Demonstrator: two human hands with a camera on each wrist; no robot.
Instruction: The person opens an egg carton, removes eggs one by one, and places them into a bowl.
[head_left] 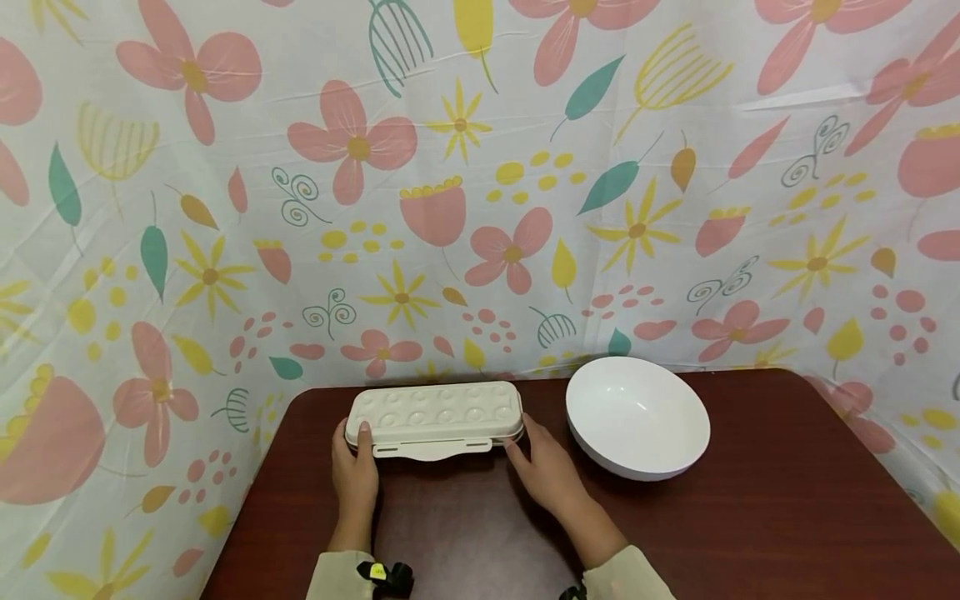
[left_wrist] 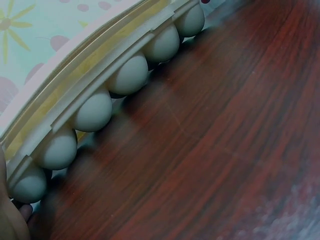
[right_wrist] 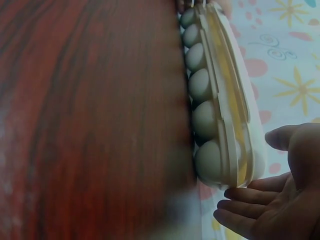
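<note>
A cream egg carton (head_left: 435,410) with round bumps on its lid lies near the table's back edge, its front flap sticking out. In both wrist views a gap shows between its lid (right_wrist: 243,75) and base, and a row of pale eggs (left_wrist: 127,74) (right_wrist: 200,85) shows along its side. My left hand (head_left: 356,479) (left_wrist: 11,215) grips the left end, thumb on the lid's front corner. My right hand (head_left: 551,475) (right_wrist: 285,187) is at the right end, fingers extended against or beside the base, thumb apart from the lid in the right wrist view.
A white bowl (head_left: 637,418) stands on the dark red-brown table (head_left: 780,500), to the right of the carton and close to my right hand. A flower-printed cloth (head_left: 480,183) hangs behind the table and along its sides.
</note>
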